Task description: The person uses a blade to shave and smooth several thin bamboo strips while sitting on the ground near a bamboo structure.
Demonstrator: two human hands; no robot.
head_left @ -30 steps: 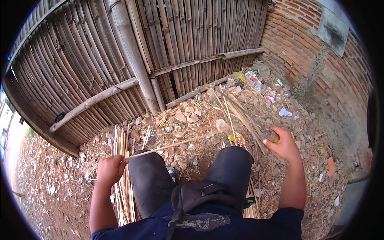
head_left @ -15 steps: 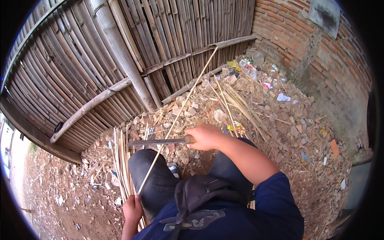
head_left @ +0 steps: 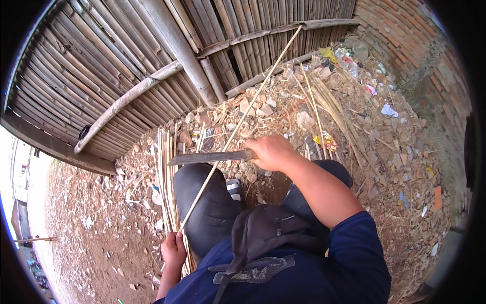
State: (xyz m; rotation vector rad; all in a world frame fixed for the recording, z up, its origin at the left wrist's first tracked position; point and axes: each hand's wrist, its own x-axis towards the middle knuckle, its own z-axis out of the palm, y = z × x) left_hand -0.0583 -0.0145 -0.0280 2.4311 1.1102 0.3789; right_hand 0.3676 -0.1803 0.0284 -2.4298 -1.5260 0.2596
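My right hand [head_left: 273, 152] is closed round the handle of a machete [head_left: 207, 158], whose dark blade points left across a long, thin bamboo strip [head_left: 243, 118]. Blade and strip cross just above my left knee; whether they touch I cannot tell. Low at the left, my left hand [head_left: 173, 248] grips the strip near its lower end, thumb on top. From there the strip slants up and away to the right, its far end in front of the bamboo fence. A bundle of split bamboo strips [head_left: 166, 177] lies along the outside of my left leg.
A bamboo fence [head_left: 121, 66] with a thick post [head_left: 177, 45] stands ahead, meeting a brick wall [head_left: 405, 35] at the right. Rubble, litter and more bamboo pieces [head_left: 336, 116] cover the ground ahead. Bare dirt [head_left: 101, 258] lies at the left. A dark bag [head_left: 266, 230] rests on my lap.
The view has tilted down and turned left, so the scene sits higher and further right. The machete's blade shows more of its broad side. Both hands keep their holds.
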